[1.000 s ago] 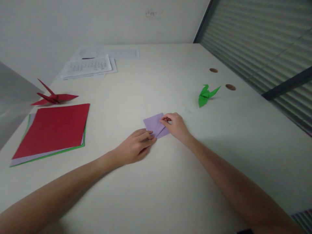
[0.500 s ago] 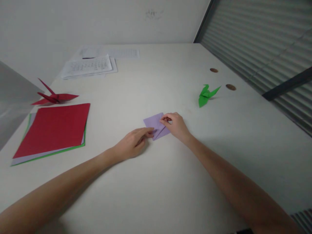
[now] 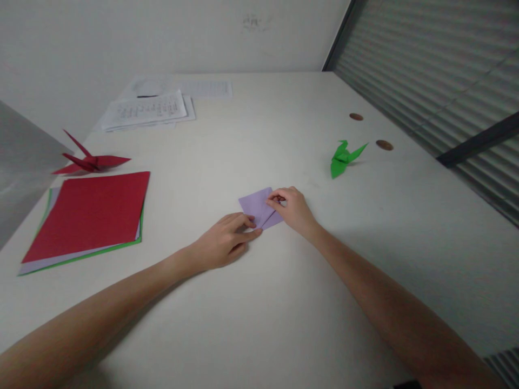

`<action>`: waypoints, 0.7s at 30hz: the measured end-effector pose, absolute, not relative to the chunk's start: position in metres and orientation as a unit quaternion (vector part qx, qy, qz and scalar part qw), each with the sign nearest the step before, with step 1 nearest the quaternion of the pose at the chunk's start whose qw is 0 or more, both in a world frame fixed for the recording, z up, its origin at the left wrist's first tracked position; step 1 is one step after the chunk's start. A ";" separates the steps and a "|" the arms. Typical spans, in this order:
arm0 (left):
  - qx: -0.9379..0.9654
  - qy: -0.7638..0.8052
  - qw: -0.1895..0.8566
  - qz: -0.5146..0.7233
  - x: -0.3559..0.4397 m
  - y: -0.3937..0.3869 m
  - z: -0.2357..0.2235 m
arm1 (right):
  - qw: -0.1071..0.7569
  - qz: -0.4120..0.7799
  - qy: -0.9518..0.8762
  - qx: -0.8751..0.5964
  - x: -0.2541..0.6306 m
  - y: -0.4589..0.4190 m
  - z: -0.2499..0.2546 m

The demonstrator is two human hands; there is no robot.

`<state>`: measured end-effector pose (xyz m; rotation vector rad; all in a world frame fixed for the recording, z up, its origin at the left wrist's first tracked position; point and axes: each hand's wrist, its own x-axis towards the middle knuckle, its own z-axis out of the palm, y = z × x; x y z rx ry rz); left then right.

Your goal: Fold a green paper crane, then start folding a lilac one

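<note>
A folded piece of purple origami paper (image 3: 255, 204) lies on the white table between my hands, with a diagonal flap edge across it. My left hand (image 3: 228, 237) is at its lower left corner, thumb at the near tip and fingers curled over the paper's edge, closed on it. From the right, my right hand (image 3: 292, 208) pinches the flap with thumb and forefinger. The right part of the paper is hidden under that hand.
To the left lies a stack of coloured paper sheets (image 3: 93, 216), red on top, with a red paper crane (image 3: 93, 162) behind it. A green paper crane (image 3: 341, 158) stands at the right near two brown discs (image 3: 384, 145). Written papers (image 3: 148, 111) lie at the back left.
My left thumb has moved down and right to the paper's near corner, and the left hand has shifted slightly. My right hand stays almost in place on the flap.
</note>
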<state>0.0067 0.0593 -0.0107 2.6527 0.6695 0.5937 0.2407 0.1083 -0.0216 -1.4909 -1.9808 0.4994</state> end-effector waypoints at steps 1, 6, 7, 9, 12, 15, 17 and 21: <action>0.935 0.236 0.165 0.208 0.007 0.059 -0.010 | 0.302 0.187 -0.748 -0.561 0.241 0.108 -0.022; 0.948 0.221 0.148 0.176 0.008 0.059 -0.007 | 0.303 0.180 -0.749 -0.561 0.241 0.109 -0.024; 0.949 0.220 0.146 0.170 0.008 0.059 -0.007 | 0.304 0.179 -0.748 -0.562 0.240 0.109 -0.024; 0.951 0.221 0.144 0.164 0.008 0.059 -0.007 | 0.304 0.178 -0.747 -0.564 0.240 0.109 -0.024; 0.951 0.217 0.142 0.166 0.007 0.060 -0.008 | 0.303 0.178 -0.746 -0.566 0.240 0.109 -0.024; 0.951 0.214 0.143 0.169 0.007 0.060 -0.008 | 0.300 0.179 -0.745 -0.567 0.239 0.110 -0.023; 0.950 0.216 0.147 0.172 0.008 0.060 -0.008 | 0.301 0.179 -0.745 -0.568 0.239 0.110 -0.023; 0.945 0.219 0.161 0.180 0.008 0.060 -0.007 | 0.307 0.181 -0.744 -0.565 0.240 0.110 -0.025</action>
